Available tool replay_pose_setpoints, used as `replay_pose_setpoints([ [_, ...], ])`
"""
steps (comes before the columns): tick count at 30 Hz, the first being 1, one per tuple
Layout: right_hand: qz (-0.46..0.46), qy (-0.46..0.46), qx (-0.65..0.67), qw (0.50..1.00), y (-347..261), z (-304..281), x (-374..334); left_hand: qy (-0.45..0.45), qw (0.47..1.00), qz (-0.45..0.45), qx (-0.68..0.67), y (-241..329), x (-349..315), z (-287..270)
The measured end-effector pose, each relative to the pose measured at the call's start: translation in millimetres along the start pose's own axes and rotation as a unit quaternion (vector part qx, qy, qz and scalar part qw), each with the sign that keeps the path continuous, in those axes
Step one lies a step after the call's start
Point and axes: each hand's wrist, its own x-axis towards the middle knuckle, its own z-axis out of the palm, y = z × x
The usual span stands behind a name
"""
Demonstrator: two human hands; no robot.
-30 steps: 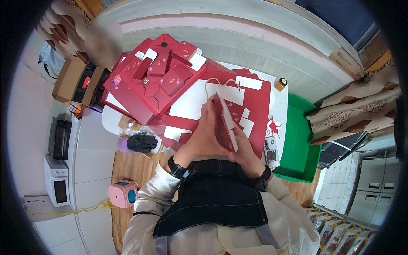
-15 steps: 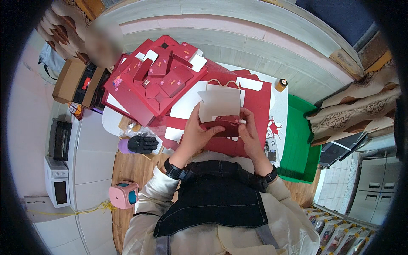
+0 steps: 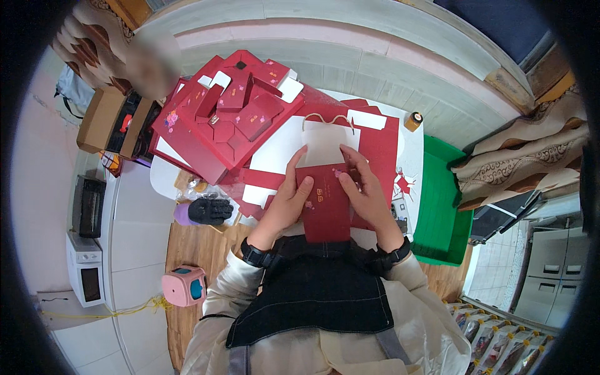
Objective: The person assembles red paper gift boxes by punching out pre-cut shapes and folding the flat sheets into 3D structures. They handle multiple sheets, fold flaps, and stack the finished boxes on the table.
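A red cardboard box (image 3: 326,215) with small gold print and pink flowers lies between my hands, its lower end near my apron. Beyond its far edge stretches a pale, unprinted cardboard panel (image 3: 326,147); whether it is part of the same box I cannot tell. My left hand (image 3: 291,201) grips the box's left edge, thumb on the printed face. On the opposite edge, my right hand (image 3: 367,194) holds it with the thumb near the flowers. The fingers' undersides are hidden. Beneath are flat red and white cardboard sheets (image 3: 380,144) and a cord handle (image 3: 328,117).
A pile of red boxes (image 3: 234,134) fills the table's far left. A small amber jar (image 3: 413,121) stands at the far right, beside a green bin (image 3: 440,200). A black-and-purple glove (image 3: 209,212) lies at the left edge. A pink stool (image 3: 183,286) stands on the floor.
The box has swung from edge-on to showing its red printed face, and its near end has come toward me. Both hands have shifted along its sides, thumbs now spread on the face.
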Motion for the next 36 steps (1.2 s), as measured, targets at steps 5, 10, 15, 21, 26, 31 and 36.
replay_pose_setpoints([
  [5,0.015,-0.035,-0.028,0.999,21,2,-5,-0.018,0.994,-0.102,-0.022,-3,-6,0],
  [10,0.032,-0.019,0.001,0.999,31,8,-9,-0.032,0.991,-0.117,0.050,8,-4,-1],
  [15,0.012,-0.029,0.007,0.999,24,7,-9,0.002,0.996,0.058,0.069,-6,0,-4],
  [21,-0.065,-0.012,-0.020,0.998,30,6,-14,-0.024,0.987,0.071,0.141,0,-1,-15],
  [26,-0.030,-0.005,0.110,0.993,13,10,-13,-0.048,0.969,0.112,0.213,-1,-8,-20],
  [31,-0.016,-0.013,0.051,0.998,30,0,-16,-0.077,0.980,0.026,0.180,-4,-19,-19],
  [36,-0.034,-0.052,0.014,0.998,24,-1,-16,-0.030,0.997,-0.011,-0.066,-32,-37,-5],
])
